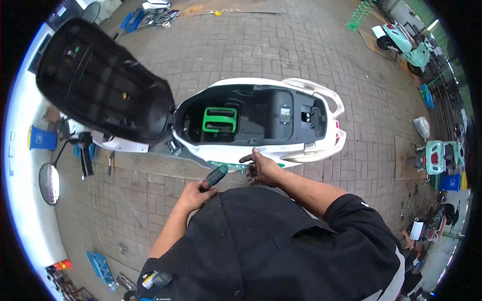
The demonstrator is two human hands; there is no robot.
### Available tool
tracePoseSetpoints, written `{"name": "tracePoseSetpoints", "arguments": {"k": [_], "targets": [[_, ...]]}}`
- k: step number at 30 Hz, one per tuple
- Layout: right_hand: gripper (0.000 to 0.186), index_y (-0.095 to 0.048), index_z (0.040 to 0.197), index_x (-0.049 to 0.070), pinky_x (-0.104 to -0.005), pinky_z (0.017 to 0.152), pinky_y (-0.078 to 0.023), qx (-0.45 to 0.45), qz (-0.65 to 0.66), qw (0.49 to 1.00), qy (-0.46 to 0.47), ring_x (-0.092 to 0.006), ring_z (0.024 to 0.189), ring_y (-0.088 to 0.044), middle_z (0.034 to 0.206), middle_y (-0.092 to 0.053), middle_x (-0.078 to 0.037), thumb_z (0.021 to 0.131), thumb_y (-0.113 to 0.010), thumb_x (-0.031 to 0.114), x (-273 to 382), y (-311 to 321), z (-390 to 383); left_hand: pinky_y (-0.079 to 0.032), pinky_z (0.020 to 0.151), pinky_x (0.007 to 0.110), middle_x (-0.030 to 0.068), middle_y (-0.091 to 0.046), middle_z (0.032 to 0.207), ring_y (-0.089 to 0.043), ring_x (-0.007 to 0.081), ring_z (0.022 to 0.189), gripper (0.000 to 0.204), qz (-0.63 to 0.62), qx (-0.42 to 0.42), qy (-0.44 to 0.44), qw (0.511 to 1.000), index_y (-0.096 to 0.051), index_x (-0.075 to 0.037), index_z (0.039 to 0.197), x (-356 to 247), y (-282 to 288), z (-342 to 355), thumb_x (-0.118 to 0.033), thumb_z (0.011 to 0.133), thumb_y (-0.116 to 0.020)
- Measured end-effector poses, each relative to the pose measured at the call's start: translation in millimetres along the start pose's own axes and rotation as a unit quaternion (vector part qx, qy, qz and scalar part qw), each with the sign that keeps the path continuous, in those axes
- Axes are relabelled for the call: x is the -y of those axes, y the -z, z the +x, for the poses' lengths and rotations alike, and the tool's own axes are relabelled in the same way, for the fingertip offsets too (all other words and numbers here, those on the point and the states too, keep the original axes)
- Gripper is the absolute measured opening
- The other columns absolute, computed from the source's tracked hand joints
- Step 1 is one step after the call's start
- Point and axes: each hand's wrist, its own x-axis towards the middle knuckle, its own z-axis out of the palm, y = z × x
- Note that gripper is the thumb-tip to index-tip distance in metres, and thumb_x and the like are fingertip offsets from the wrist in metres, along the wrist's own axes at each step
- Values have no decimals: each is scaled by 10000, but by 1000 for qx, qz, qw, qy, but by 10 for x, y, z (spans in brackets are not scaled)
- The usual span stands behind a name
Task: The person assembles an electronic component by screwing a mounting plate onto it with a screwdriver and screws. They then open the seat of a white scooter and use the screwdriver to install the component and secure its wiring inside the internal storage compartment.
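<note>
My left hand [197,194] is closed at the front of my body around a tool with a dark grey and green rounded end [217,175]; its other end is hidden. My right hand [263,169] hovers by the near side of a white scooter [226,151]. Its thumb and forefinger are spread, the lower fingers are bent, and no object shows in them. Between my hands, a green part [228,164] shows low on the scooter's side. The black seat [108,85] is tipped up to the left. Inside the storage compartment [251,120] lies a block with a green handle [220,120].
A pale rear grab rail [331,150] curves round the scooter's right end. A mirror [49,183] and handlebar grip [86,158] stick out at left. Tools [158,18] lie on the far floor. Mint-green scooters [404,42] stand at right, with another person's arm [407,241] below.
</note>
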Motion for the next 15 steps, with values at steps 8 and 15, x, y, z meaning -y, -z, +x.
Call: {"name": "tracePoseSetpoints", "arguments": {"k": [8,15], "targets": [[843,-421,1363,35,-423,894,-531,129,-2,992,-4,-257,967,-624,1148,-593,-187,934,-244,740,-638,-1580,561,-519,628,336,181,-688,769,-680,246,664,267,-22,-176,-112,978,-698,-7,995,943,446,-732,-121,768,-779],[909,-377,1411,57,-338,854,-524,227,16,974,4,-230,1084,-603,1221,-601,-176,892,-251,793,-938,-2262,576,-541,678,370,173,-700,827,-704,318,783,329,36,-207,-141,967,-716,-61,1019,1129,766,-1022,-108,703,-794]]}}
